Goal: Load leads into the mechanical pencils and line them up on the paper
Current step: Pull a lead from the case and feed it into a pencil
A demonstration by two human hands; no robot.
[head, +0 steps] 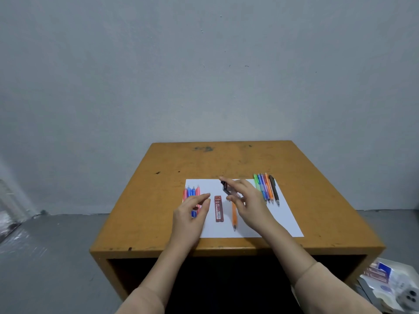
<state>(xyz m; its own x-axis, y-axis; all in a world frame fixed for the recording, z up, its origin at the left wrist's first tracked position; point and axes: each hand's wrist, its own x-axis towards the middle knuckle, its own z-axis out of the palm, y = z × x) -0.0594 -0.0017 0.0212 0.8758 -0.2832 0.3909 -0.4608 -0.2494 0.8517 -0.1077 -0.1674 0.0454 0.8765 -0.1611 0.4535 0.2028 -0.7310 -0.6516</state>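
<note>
A white sheet of paper (278,220) lies on the wooden table (226,162). My right hand (246,203) pinches a small dark lead case (225,187) above the paper's middle. An orange mechanical pencil (234,215) lies under that hand, tip toward me. A red 2B lead box (219,208) lies flat just left of it. My left hand (192,215) hovers with relaxed fingers over a row of blue and pink pencils (192,191) at the paper's left. Several more pencils (267,189), green, blue, orange and dark brown, lie side by side at the paper's right.
The table stands against a grey wall, with its front edge near me and an open dark space beneath. A white tray (394,288) holding boxes and small items sits on the floor at the lower right. Shiny plastic (9,214) lies at the far left.
</note>
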